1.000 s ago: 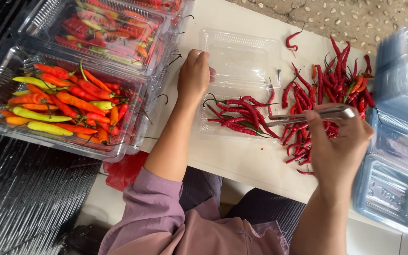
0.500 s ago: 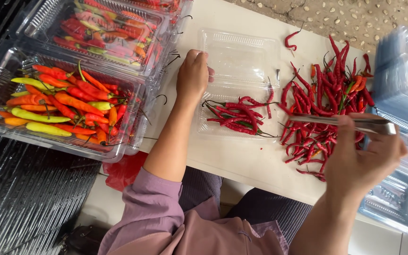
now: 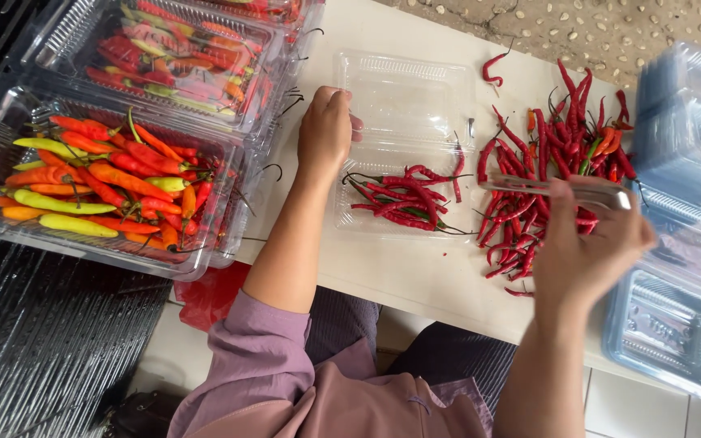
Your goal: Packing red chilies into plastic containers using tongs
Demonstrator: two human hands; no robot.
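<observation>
**Tongs over the chilli pile, a steadying hand on the tray**

At the far left we saw a clear plastic box [image 3: 10, 219] heaped with orange, red and yellow-green chillies, and behind it a second lidded box [image 3: 83, 36] of mixed chillies. Our left hand [image 3: 326, 130] lay curled on the left edge of an open clear clamshell tray [image 3: 403, 89], fingers bent over its rim, pinning it to the white table [image 3: 383, 276]. In the near half of that tray lay a small bunch of thin red chillies [image 3: 403, 199]. Just right of the tray a loose pile of red chillies [image 3: 541, 174] spread across the table, with a few orange and green ones among them. Our right hand [image 3: 590, 247] was closed around metal tongs [image 3: 553, 188], held level over that pile; we could not tell whether the tips gripped a chilli. Stacks of empty clear trays [image 3: 683, 243] stood at the far right
</observation>
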